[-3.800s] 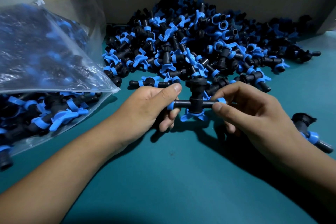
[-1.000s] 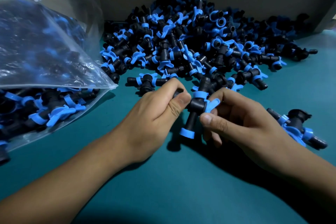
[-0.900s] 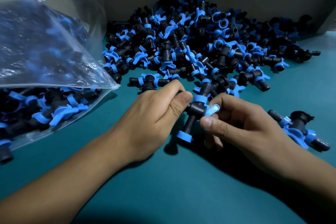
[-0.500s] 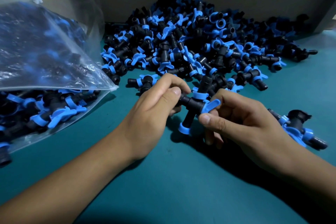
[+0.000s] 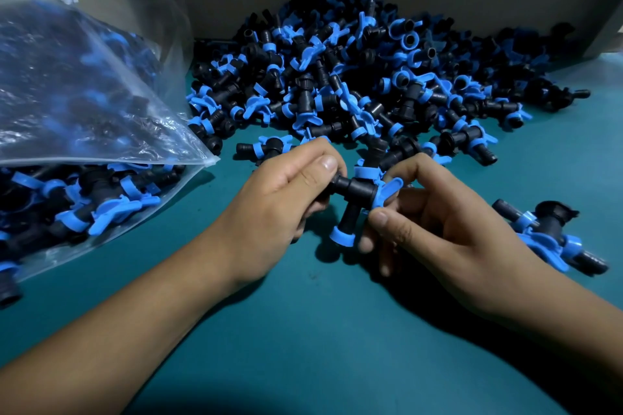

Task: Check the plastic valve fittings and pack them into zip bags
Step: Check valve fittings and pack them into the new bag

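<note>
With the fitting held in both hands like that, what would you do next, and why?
Probably turn the blue handle with the right hand while the left hand steadies the fitting: the right thumb and fingers already pinch the handle, the left grips the black stub, so checking looks unfinished before bagging.

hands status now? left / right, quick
Left hand: closed, gripping one black stub of the valve fitting.
Right hand: closed, thumb and fingers pinching the same fitting's blue handle.
</note>
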`<state>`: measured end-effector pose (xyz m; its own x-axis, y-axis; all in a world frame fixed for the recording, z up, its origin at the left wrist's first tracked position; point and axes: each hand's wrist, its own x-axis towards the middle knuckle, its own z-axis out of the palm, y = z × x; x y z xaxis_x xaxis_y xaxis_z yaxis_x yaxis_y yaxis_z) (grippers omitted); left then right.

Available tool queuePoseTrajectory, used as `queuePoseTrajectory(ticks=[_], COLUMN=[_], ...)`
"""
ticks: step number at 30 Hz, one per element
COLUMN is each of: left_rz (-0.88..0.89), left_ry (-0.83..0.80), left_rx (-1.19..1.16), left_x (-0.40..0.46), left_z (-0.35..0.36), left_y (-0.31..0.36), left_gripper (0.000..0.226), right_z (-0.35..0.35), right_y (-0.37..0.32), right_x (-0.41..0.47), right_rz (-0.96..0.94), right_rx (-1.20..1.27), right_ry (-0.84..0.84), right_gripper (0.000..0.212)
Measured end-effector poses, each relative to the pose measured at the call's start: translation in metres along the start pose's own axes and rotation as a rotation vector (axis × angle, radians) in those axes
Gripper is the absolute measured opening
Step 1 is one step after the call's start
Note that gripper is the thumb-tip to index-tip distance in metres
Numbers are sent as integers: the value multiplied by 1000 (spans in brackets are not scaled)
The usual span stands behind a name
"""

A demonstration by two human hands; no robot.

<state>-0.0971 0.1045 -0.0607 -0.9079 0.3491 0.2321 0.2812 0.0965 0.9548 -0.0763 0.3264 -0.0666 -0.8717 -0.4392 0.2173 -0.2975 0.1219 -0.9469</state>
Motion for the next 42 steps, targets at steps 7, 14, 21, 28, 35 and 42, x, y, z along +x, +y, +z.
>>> queuePoseTrajectory(ticks=[7, 14, 21, 28, 35, 42], left_rz=[-7, -106, -274, -268, -203, 91], left_ry=[119, 168, 251, 194, 118, 12], left_rx=[-106, -146, -305, -245, -208, -240], left_x=[1, 3, 0, 1, 1, 1], left_z=[10, 15, 18, 17, 17, 21], left_y=[3, 5, 5, 5, -2, -4], left_gripper=[36, 34, 34, 32, 40, 18], right_z=[8, 8, 3, 2, 1, -5], right_y=[-4, -4, -1, 0, -3, -1], right_x=[2, 1, 2, 1, 1, 5], right_rz=[-6, -68, -239, -66, 6, 126], right_rx=[76, -44, -523, -433, -337, 80], right_ry=[71, 105, 181, 150, 134, 160], right_gripper=[28, 23, 23, 17, 30, 43])
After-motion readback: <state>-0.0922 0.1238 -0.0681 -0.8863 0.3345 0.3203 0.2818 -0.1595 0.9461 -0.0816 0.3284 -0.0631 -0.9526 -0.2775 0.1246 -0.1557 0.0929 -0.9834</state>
